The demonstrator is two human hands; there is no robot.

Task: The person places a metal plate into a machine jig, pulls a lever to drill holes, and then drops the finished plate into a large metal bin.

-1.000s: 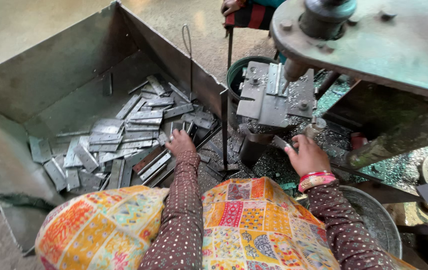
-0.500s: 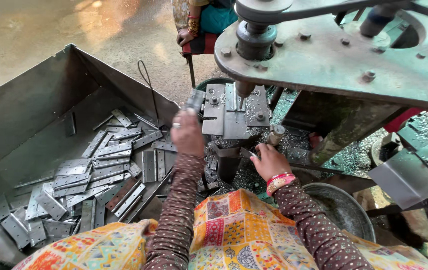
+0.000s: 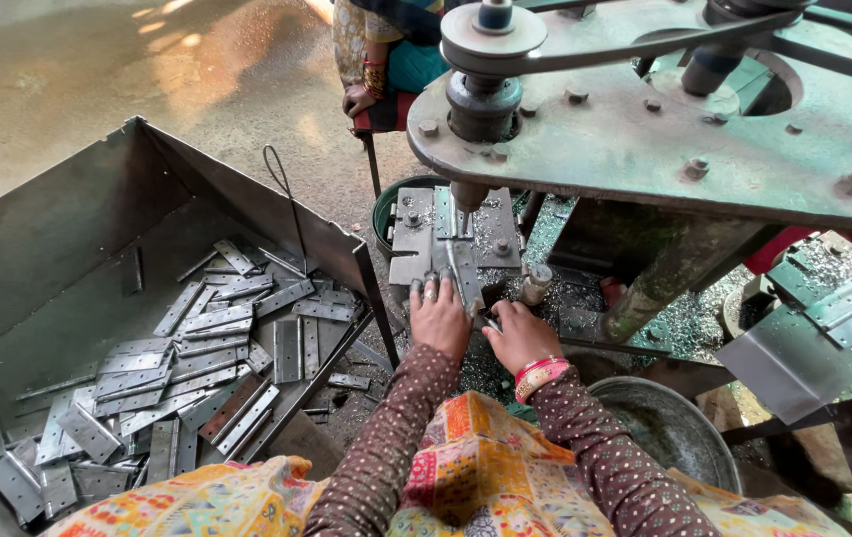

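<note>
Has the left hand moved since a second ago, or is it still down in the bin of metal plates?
Yes. The left hand has left the metal bin and moved right, onto the drill jig plate, beside the right hand.

1. Soft daylight, brightest as a glare patch on the floor [image 3: 197,50] at top.
2. Dimmer shade under the machine [image 3: 645,149].
3. Sharp centre; slight stretching at the edges; metal strips [image 3: 197,368] glint.

Two hands at one drill press [image 3: 665,129] — dozens of hinge plates [image 3: 197,368], one metal bin [image 3: 58,229], one basin [image 3: 665,428].
</note>
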